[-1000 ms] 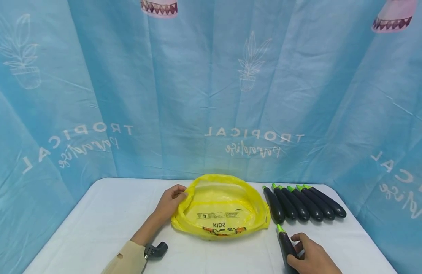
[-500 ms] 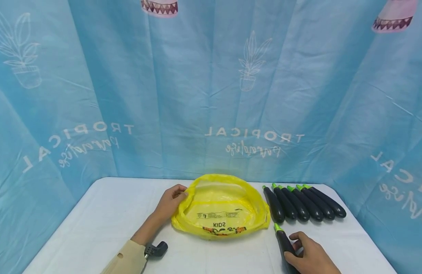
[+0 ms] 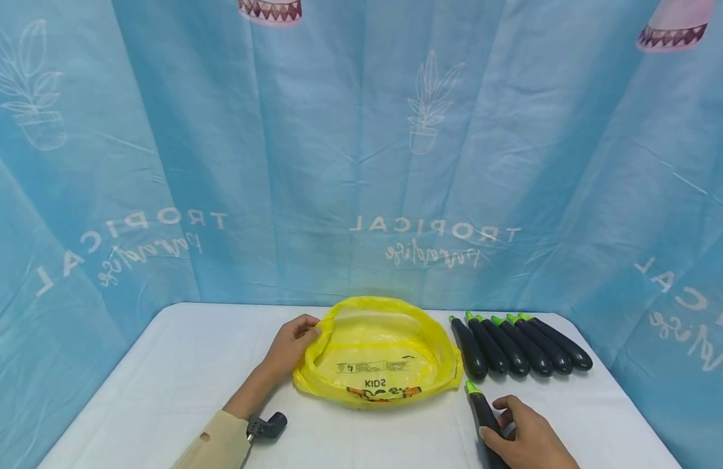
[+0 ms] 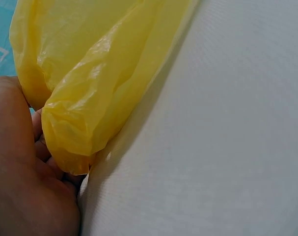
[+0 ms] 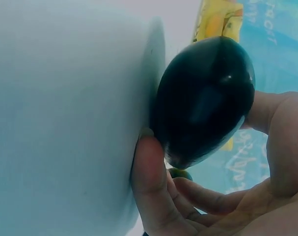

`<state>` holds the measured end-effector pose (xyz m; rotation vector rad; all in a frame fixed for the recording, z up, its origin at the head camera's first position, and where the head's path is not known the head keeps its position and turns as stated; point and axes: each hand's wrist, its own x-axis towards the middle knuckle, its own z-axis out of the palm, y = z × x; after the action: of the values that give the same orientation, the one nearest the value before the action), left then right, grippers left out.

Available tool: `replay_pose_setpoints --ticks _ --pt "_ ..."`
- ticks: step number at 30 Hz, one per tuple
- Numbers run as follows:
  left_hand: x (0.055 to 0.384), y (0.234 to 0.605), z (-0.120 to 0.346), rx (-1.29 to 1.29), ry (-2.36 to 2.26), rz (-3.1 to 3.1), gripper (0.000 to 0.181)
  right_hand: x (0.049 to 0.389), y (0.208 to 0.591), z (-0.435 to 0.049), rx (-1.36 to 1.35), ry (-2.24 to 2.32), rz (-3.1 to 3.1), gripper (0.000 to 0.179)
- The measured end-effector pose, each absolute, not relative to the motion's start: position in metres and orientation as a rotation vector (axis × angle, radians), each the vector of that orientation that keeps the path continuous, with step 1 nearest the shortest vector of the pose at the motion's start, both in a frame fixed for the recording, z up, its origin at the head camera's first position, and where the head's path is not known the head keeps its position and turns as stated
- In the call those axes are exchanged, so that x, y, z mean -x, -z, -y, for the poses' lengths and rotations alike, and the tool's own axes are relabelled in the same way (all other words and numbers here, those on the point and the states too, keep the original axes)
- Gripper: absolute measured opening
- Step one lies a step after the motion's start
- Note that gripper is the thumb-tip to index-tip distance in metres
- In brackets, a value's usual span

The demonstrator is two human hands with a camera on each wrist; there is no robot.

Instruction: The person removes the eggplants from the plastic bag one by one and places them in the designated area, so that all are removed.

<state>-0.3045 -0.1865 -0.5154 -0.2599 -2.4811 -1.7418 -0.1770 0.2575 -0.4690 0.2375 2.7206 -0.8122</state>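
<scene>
A yellow plastic bag [image 3: 379, 355] lies with its mouth spread wide at the middle of the table, printed with "KIDS". My left hand [image 3: 291, 345] pinches the bag's left rim; in the left wrist view the crumpled yellow film [image 4: 90, 98] runs into the fingers. Near the front right, my right hand [image 3: 528, 430] grips a dark eggplant [image 3: 482, 410] with a bright green stem pointing away. From the right wrist view, the eggplant's rounded end [image 5: 205, 101] sits between thumb and fingers, close to the table surface. Its lower end is cut off in the head view.
Several more eggplants [image 3: 516, 348] lie in a slanted row right of the bag, green stems toward the back. A white cloth [image 3: 162, 391] covers the table. A blue printed curtain [image 3: 338, 163] closes off the back and sides.
The eggplant in my right hand has shifted slightly left, its stem end turning a little toward the bag. My left hand and the bag have stayed put.
</scene>
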Motion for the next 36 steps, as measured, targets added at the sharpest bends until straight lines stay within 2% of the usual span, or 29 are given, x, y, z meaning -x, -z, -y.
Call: replay_pose_setpoints --ticks 14,25,36 --pt "0.305 0.517 0.187 0.286 1.744 2.486 0.018 0.175 0.470 -0.255 -0.241 0.838 -2.715 0.079" --pt "0.303 0.512 0.187 0.296 1.785 2.457 0.022 0.173 0.471 -0.252 -0.226 0.864 -2.709 0.078" --pt "0.304 0.514 0.188 0.258 1.771 2.449 0.016 0.173 0.471 -0.247 -0.256 0.876 -2.696 0.077"
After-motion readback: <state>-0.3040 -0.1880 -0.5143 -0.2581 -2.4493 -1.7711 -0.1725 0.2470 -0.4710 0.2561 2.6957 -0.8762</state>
